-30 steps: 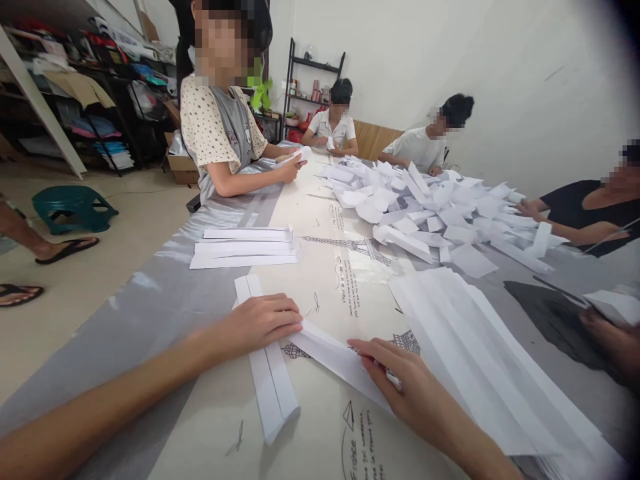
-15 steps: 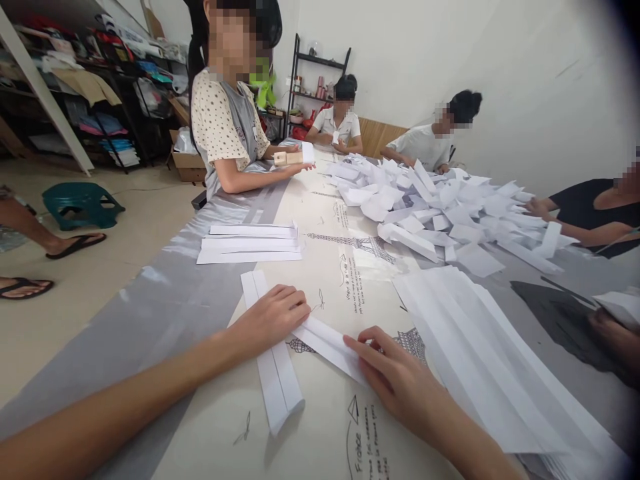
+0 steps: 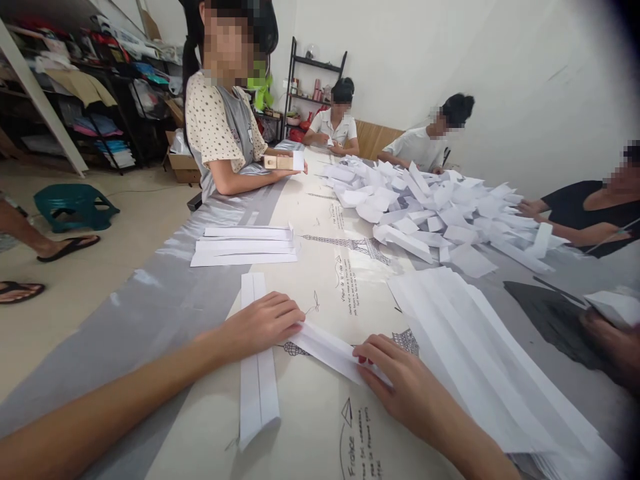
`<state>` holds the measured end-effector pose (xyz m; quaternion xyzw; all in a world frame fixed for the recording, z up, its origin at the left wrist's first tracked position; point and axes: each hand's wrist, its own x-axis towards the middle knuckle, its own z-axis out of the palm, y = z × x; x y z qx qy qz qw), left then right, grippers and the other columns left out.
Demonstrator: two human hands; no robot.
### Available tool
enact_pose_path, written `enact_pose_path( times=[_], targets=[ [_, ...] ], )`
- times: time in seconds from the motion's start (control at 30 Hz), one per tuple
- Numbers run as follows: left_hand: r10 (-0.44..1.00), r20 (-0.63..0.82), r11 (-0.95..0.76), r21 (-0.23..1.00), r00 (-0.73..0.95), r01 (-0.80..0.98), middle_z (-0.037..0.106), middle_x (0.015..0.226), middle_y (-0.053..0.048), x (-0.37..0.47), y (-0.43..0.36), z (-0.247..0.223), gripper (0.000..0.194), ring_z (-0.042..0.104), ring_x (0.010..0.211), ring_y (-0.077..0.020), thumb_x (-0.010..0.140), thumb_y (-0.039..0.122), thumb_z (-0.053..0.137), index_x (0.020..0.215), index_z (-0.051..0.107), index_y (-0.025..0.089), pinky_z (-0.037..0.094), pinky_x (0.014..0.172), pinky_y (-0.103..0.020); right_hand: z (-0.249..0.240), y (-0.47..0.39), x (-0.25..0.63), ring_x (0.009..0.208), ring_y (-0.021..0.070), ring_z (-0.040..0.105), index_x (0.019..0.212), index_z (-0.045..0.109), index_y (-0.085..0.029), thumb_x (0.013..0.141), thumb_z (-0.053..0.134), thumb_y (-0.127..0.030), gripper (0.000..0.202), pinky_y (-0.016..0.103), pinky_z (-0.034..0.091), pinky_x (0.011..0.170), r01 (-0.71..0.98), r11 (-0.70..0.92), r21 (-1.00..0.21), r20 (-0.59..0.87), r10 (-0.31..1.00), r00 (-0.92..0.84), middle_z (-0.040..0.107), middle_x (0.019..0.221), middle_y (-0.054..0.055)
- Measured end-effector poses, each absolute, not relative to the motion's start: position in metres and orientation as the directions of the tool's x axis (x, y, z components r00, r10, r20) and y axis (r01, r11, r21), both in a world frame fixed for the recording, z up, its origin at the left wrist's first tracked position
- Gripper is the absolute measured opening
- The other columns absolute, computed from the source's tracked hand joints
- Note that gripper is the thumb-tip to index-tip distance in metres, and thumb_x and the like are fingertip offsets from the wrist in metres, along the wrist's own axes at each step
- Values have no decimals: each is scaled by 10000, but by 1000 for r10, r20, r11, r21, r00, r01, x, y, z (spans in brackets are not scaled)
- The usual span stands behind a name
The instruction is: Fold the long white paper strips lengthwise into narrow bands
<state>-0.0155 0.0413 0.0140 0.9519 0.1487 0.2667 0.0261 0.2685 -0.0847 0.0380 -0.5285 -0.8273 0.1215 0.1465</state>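
Note:
A narrow folded white paper strip (image 3: 327, 348) slants across the printed table cover between my hands. The fingers of my left hand (image 3: 273, 323) are pressed together on its upper left end. My right hand (image 3: 390, 367) pinches its lower right end, fingers curled over the edge. Under my left wrist lies another creased paper strip (image 3: 259, 393), pointing toward me, its near end slightly raised. Several folded strips (image 3: 245, 247) lie side by side farther off on the left.
A stack of large white sheets (image 3: 480, 360) lies right of my right hand. Behind it spreads a big heap of folded papers (image 3: 425, 207). Several people sit or stand around the table (image 3: 165, 313). A green stool (image 3: 75, 207) stands on the floor at left.
My right hand's fingers have curled further over the strip's end. The creased strip under my left wrist has swung so its near end lies farther left.

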Motion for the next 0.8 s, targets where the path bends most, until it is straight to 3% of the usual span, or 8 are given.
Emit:
enact_pose_path(
  times=[0.17, 0.27, 0.47, 0.6, 0.67, 0.73, 0.8],
  targets=[
    [288, 474, -957, 160, 832, 240, 663, 913, -53, -18, 42, 19, 249, 608, 892, -186, 1098, 237, 422, 953, 613, 173, 494, 854, -321, 48, -86, 268, 709, 177, 635, 921, 674, -240, 1053, 478, -316, 248, 321, 535, 597, 814, 316, -487, 49, 941, -335, 641, 935, 55],
    [304, 470, -951, 194, 828, 240, 661, 938, -57, -18, 44, 19, 242, 606, 910, -184, 1097, 214, 418, 947, 603, 172, 489, 848, -310, 47, -86, 268, 698, 185, 615, 855, 644, -231, 1085, 391, -341, 359, 324, 497, 565, 817, 292, -497, 36, 948, -316, 624, 871, 54],
    [315, 424, -941, 256, 849, 221, 653, 973, -57, -19, 48, 19, 257, 603, 930, -183, 1107, 230, 386, 964, 593, 179, 480, 852, -305, 43, -81, 271, 658, 178, 554, 779, 531, -237, 1094, 356, -368, 383, 322, 449, 574, 825, 232, -516, -13, 960, -279, 574, 796, 23],
    [321, 417, -944, 212, 850, 253, 647, 951, -56, -15, 50, 20, 287, 598, 902, -182, 1109, 215, 366, 934, 590, 170, 478, 853, -319, 40, -78, 273, 664, 177, 559, 779, 535, -239, 1092, 360, -361, 379, 319, 468, 595, 833, 195, -518, -51, 965, -258, 576, 784, 14],
    [335, 425, -942, 141, 841, 304, 638, 913, -52, -11, 50, 19, 300, 593, 871, -186, 1103, 208, 374, 896, 586, 168, 480, 854, -335, 37, -79, 274, 716, 185, 602, 899, 594, -247, 1089, 376, -334, 303, 329, 508, 639, 842, 188, -505, -49, 968, -246, 619, 839, 17],
    [335, 442, -935, 47, 832, 352, 629, 882, -50, -8, 48, 16, 300, 586, 849, -191, 1094, 199, 387, 868, 582, 168, 482, 878, -360, 33, -79, 274, 793, 196, 650, 1170, 610, -267, 1086, 388, -291, 239, 351, 552, 704, 855, 208, -475, -12, 970, -243, 657, 945, 31],
    [318, 470, -925, -35, 823, 378, 632, 886, -51, -5, 47, 13, 271, 589, 856, -196, 1081, 178, 407, 879, 588, 167, 476, 934, -394, 28, -80, 274, 831, 197, 674, 1410, 508, -292, 1080, 369, -220, 366, 364, 580, 725, 868, 284, -408, 44, 955, -292, 660, 1086, 65]
  ],
)
